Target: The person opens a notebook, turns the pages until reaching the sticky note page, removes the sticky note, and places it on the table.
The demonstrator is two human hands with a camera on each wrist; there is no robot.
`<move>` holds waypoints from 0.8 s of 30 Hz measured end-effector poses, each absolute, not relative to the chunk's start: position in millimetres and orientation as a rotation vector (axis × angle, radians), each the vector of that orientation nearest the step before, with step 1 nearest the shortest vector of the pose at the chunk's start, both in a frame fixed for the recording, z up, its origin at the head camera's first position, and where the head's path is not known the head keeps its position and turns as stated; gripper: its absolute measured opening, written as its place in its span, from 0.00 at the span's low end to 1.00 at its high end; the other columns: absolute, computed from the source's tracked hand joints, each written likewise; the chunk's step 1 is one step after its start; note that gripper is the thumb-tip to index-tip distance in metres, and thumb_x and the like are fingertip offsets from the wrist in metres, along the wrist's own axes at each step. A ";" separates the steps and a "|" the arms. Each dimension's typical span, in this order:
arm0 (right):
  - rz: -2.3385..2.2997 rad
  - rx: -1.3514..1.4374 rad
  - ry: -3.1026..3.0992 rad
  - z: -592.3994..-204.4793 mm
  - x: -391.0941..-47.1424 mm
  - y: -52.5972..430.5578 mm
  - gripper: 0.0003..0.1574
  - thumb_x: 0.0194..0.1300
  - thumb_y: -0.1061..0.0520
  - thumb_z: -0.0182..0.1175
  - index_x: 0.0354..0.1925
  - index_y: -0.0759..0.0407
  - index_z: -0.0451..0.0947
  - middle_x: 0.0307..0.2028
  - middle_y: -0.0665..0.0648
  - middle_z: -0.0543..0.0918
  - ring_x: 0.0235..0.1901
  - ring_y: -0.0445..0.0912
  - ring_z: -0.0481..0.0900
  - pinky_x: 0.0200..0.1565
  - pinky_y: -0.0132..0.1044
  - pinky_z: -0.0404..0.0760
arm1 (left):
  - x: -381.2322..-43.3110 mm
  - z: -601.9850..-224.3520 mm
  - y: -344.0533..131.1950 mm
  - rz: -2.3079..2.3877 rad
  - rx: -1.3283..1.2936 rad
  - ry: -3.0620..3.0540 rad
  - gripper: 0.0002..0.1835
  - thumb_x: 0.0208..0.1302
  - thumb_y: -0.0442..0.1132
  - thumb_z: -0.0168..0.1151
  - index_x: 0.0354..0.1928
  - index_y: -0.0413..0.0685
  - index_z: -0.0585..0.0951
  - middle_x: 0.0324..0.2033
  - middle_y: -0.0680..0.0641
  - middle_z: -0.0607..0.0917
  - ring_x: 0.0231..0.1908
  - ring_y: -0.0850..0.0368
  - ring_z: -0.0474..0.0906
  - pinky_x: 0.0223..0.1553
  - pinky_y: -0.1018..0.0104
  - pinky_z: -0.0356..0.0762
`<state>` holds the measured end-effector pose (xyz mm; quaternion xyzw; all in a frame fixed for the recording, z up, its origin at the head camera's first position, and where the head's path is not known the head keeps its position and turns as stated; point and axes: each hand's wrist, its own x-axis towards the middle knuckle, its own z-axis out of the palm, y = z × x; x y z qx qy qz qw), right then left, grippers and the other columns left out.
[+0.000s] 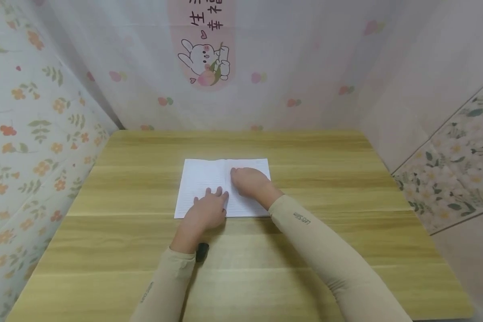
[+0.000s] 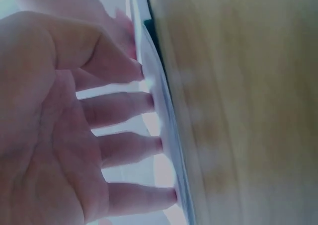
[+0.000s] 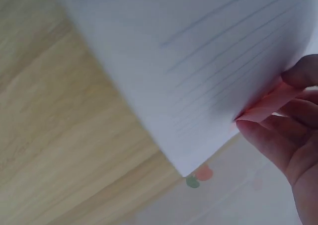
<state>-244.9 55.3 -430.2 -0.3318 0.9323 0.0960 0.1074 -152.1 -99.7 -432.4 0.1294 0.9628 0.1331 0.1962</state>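
Note:
An open notebook [image 1: 199, 172] with lined white pages lies flat on the wooden table. My left hand [image 1: 209, 210] rests on its left page near the centre fold, fingers spread. The left wrist view shows those fingertips [image 2: 156, 144] pressing on the paper beside the notebook's edge. Over the right page, my right hand [image 1: 249, 181] pinches a small pink strip [image 3: 268, 105] between thumb and fingers, its lower edge right at the paper. Most of the strip is hidden by the hand in the head view.
A small black object [image 1: 202, 252] shows beside the left wrist. The wooden table [image 1: 326, 179] extends around the notebook on all sides. Behind it hangs a pale curtain [image 1: 306, 58] with a rabbit print, and a floral curtain [image 1: 44, 134] hangs on the left.

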 end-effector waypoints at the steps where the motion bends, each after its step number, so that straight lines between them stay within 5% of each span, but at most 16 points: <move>1: 0.273 -0.965 2.741 -429.7 -245.6 55.4 0.24 0.82 0.61 0.50 0.69 0.71 0.74 0.62 0.66 0.86 0.63 0.57 0.86 0.68 0.47 0.82 | -152.5 -431.5 -99.1 0.373 0.362 2.701 0.31 0.80 0.41 0.50 0.81 0.43 0.65 0.83 0.36 0.61 0.82 0.27 0.54 0.73 0.20 0.59; 6: 0.195 -0.890 2.688 -428.6 -246.6 55.1 0.15 0.79 0.63 0.54 0.55 0.68 0.83 0.55 0.65 0.87 0.57 0.57 0.87 0.66 0.48 0.83 | -152.0 -432.0 -98.1 0.365 0.351 2.694 0.31 0.80 0.41 0.51 0.81 0.44 0.66 0.83 0.36 0.61 0.82 0.28 0.54 0.73 0.20 0.59; 12: 0.115 -0.861 2.681 -429.5 -240.8 50.1 0.12 0.76 0.66 0.56 0.51 0.67 0.84 0.53 0.66 0.88 0.55 0.58 0.86 0.65 0.50 0.83 | -149.9 -435.1 -99.5 0.358 0.360 2.706 0.31 0.80 0.41 0.51 0.80 0.43 0.67 0.82 0.36 0.63 0.81 0.28 0.56 0.72 0.20 0.61; 24: -0.062 -0.759 2.717 -423.7 -252.3 60.4 0.20 0.83 0.61 0.45 0.55 0.67 0.82 0.54 0.70 0.86 0.57 0.61 0.85 0.65 0.54 0.82 | -154.0 -428.5 -98.8 0.378 0.364 2.707 0.30 0.80 0.41 0.49 0.81 0.44 0.66 0.83 0.37 0.62 0.82 0.28 0.55 0.73 0.21 0.60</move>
